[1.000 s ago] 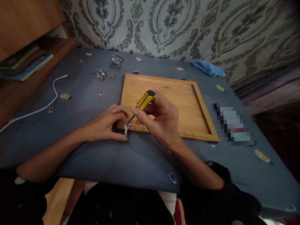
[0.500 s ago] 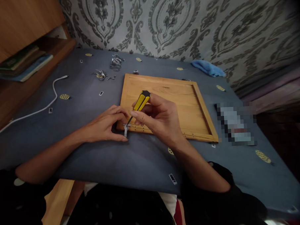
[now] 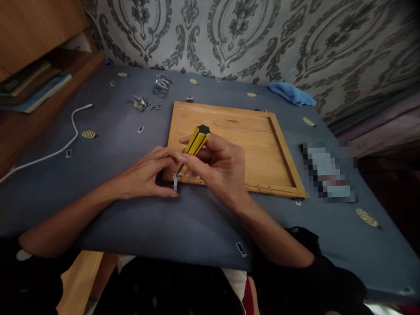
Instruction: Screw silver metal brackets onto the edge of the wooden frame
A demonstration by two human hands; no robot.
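Observation:
A wooden cabinet door [image 3: 251,148] with a raised frame lies flat on the table, small holes along its near edge. At its near left corner sits a metal hinge [image 3: 176,181], one arm jutting past the edge. My left hand [image 3: 146,174] curves round the hinge, thumb at its outer end and fingertips by the door's corner. My right hand [image 3: 226,168] grips a yellow and black screwdriver [image 3: 198,140], fingers wrapped about the handle. The screwdriver leans, its shaft running down to the hinge. Its tip and any screw are too small to make out.
Behind the door lie several metal hinges [image 3: 162,85] and loose screws [image 3: 155,107]. A white cable [image 3: 73,135] runs along the left. A blue cloth [image 3: 292,94] rests at the back right, a blurred-out object [image 3: 329,173] at the right. Shelved books [image 3: 29,88] stand far left.
My right hand has turned slightly round the screwdriver handle, and its fingers have shifted. My left hand and the hinge stay in place; the view has moved a little.

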